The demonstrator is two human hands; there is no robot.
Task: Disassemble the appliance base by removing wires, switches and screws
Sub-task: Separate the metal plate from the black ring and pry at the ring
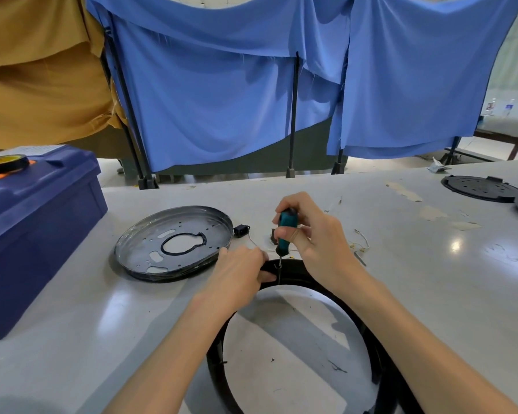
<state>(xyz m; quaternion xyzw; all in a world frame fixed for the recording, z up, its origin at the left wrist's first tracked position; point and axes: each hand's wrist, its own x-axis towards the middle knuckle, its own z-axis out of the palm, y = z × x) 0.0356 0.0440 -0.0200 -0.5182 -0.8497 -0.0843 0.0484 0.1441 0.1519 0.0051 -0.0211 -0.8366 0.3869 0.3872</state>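
Now | right hand (314, 237) fingers wrapped on teal screwdriver (285, 231), tip down at black ring (214, 366) rim | left hand (240, 273) pinches rim beside tip | risk: bit may slip, jab left thumb

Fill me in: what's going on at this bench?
A person is working on the black base ring. Right hand grips a teal screwdriver, tip down on the ring's far rim; left hand pinches the rim beside it. A metal plate and loose wires lie on the table behind.
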